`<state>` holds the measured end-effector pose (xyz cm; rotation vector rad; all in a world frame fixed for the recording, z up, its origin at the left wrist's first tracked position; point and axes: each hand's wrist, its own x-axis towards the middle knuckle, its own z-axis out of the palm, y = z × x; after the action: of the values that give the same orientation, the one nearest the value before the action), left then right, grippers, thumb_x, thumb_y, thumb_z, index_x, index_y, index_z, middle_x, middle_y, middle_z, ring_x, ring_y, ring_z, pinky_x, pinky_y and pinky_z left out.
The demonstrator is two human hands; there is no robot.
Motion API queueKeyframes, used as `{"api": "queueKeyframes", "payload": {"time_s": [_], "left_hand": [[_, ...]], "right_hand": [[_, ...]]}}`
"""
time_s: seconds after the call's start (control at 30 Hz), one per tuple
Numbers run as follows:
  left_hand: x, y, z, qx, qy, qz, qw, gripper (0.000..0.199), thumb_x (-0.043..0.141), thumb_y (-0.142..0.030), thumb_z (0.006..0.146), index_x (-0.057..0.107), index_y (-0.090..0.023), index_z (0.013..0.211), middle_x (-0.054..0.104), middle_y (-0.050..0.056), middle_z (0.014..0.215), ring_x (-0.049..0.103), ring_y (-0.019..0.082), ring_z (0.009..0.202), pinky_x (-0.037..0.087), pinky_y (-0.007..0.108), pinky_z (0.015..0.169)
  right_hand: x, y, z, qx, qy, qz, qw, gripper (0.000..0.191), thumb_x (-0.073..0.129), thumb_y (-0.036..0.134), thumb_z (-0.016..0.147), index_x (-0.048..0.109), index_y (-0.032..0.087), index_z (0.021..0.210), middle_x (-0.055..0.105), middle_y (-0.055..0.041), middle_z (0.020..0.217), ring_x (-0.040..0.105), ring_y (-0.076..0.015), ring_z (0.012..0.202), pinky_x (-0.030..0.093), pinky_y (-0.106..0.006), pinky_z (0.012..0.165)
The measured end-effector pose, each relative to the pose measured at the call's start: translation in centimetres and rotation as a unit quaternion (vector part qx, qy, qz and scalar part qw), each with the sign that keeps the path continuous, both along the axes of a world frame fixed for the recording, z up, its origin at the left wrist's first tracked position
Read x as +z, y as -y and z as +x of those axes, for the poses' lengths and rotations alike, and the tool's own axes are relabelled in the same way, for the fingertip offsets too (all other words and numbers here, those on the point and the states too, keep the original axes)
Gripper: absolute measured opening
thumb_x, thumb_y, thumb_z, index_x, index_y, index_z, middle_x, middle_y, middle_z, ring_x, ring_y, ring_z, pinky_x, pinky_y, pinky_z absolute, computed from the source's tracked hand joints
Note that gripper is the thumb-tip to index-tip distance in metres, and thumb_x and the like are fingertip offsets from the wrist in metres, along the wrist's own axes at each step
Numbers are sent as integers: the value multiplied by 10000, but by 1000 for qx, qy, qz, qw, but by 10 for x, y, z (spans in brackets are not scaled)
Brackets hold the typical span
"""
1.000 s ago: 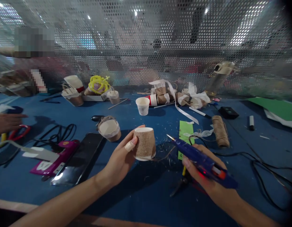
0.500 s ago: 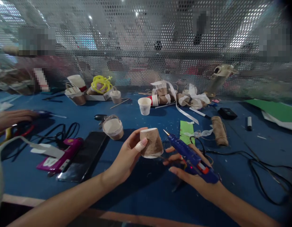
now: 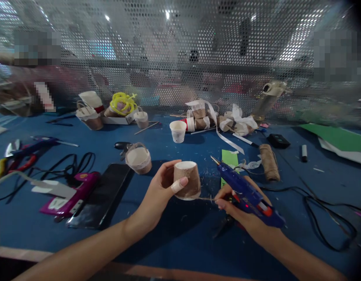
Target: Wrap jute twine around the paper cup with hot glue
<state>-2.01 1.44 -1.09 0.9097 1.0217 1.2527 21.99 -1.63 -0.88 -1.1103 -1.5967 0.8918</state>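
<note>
A small paper cup wrapped in brown material is upside down in my left hand, whose thumb presses its side. From the cup's lower rim a short strand of twine stretches right, and the thumb and finger of my right hand pinch its end. That same hand also carries a blue hot glue gun, its metal nozzle pointing up and left, apart from the cup. The fingers behind the glue gun are partly hidden. Dark-handled scissors appear to lie under my right hand.
A brown-wrapped cup, a black phone-like slab and a purple glue gun lie left. A white cup stands farther back. Right are a twine roll, green paper and black cables. A perforated metal screen stands behind.
My right hand has closed on the twine and drawn it to the right, with the glue gun moving along. The cup has tipped slightly. Another person's hand has left the table's left side.
</note>
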Motion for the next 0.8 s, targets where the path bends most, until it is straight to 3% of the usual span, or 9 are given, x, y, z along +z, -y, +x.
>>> {"api": "queueKeyframes", "payload": {"time_s": [0.23, 0.5, 0.8], "left_hand": [[7, 3, 1, -6, -28, -34, 999, 482, 924, -382, 750, 711, -261, 1166, 746, 49, 1227, 646, 272, 1226, 479, 389, 1042], [-1, 3, -1, -32, -26, -26, 999, 462, 881, -375, 813, 691, -278, 1223, 735, 49, 1262, 634, 275, 1246, 491, 373, 1006], [9, 5, 4, -19, -19, -40, 999, 473, 921, -382, 753, 727, -270, 1170, 748, 36, 1220, 639, 266, 1216, 484, 350, 999]], "right_hand": [[1, -4, -4, -13, -39, -6, 999, 123, 824, 215, 864, 729, 289, 890, 757, 44, 837, 735, -118, 732, 641, -222, 737], [-2, -6, -3, -21, -65, -42, 997, 143, 845, 214, 829, 724, 280, 866, 743, 54, 817, 725, -110, 731, 634, -213, 743], [1, -8, -8, -39, -72, -62, 995, 115, 825, 213, 799, 723, 264, 815, 757, 33, 800, 730, -148, 742, 647, -282, 748]]}}
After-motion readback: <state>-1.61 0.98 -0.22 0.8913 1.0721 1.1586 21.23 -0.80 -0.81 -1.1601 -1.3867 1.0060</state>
